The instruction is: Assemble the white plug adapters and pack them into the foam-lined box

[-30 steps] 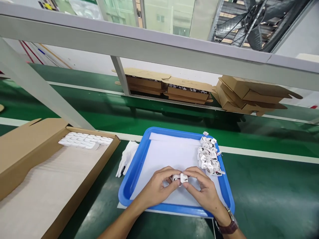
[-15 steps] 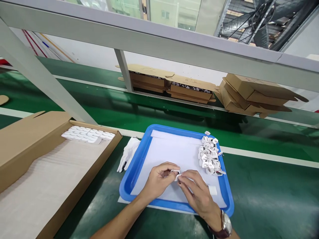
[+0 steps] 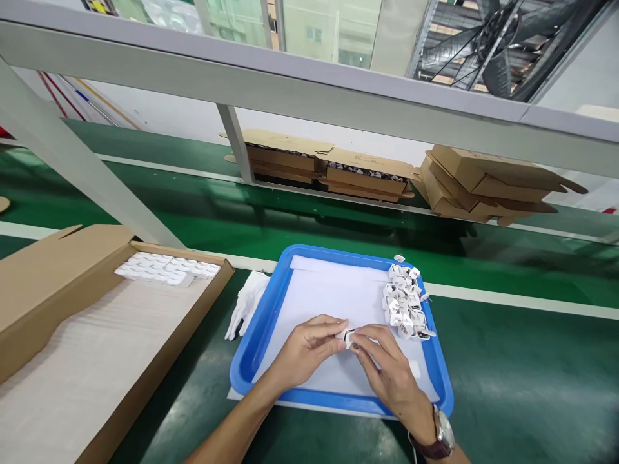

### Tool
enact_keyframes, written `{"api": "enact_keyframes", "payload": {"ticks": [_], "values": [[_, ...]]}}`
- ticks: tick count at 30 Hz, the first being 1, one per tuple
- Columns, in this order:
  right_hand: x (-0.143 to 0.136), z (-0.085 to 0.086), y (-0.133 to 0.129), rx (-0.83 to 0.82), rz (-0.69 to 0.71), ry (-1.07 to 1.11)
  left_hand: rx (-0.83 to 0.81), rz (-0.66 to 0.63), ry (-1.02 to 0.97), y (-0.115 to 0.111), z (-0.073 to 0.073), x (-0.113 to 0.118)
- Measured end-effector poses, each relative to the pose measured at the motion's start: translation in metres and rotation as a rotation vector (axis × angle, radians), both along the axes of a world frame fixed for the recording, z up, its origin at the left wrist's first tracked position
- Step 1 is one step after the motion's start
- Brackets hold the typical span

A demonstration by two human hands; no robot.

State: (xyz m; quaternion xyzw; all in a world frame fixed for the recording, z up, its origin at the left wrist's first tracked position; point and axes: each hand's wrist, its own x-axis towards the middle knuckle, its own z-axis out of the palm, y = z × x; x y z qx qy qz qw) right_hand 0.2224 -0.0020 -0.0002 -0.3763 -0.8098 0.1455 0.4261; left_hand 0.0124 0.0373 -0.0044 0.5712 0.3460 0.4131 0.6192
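Note:
Over the middle of a blue tray [image 3: 239, 367], my left hand [image 3: 309, 348] and my right hand [image 3: 387, 367] meet fingertip to fingertip. Both are closed on one small white plastic part [image 3: 348, 338] with a dark inner edge; the fingers cover much of it. White sheet [image 3: 329, 290] lines the tray. A cluster of similar white housings [image 3: 405, 303], some showing dark insides, lies along the tray's right side. Beside my right hand, a small white piece [image 3: 414, 369] rests on the sheet.
To the left stands an open cardboard box [image 3: 184, 341] with rows of white parts [image 3: 167, 267] at its far end. A white glove [image 3: 247, 303] lies between box and tray. Cardboard boxes [image 3: 367, 174] sit beyond the grey frame [image 3: 290, 80], others stacked at right [image 3: 488, 183].
My fingertips have drawn closer together, and the white pieces between them, slightly apart before, now sit against each other. The view has shifted slightly.

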Motion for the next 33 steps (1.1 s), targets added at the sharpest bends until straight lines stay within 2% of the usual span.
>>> {"api": "enact_keyframes", "payload": {"ticks": [5, 8, 12, 14, 16, 22, 33], "values": [[0.001, 0.001, 0.0, -0.131, 0.048, 0.062, 0.044, 0.065, -0.007, -0.005, -0.002, 0.004], [0.005, 0.006, 0.001, -0.386, 0.08, 0.219, 0.077, 0.08, -0.055, -0.008, 0.0, 0.006], [0.009, 0.009, 0.001, -0.762, 0.112, 0.447, 0.154, 0.018, -0.074, -0.01, 0.003, 0.006], [0.008, 0.009, 0.001, -0.87, 0.133, 0.499, 0.198, -0.007, -0.074, -0.01, 0.004, 0.005], [0.006, 0.007, 0.0, -0.884, 0.127, 0.523, 0.227, -0.018, -0.063, -0.01, 0.005, 0.004], [0.0, 0.006, -0.004, -0.717, 0.075, 0.453, 0.248, -0.035, -0.104, -0.01, 0.005, 0.003], [0.005, 0.011, 0.0, -0.833, 0.201, 0.567, 0.254, -0.1, -0.118, -0.008, 0.012, 0.001]]}}
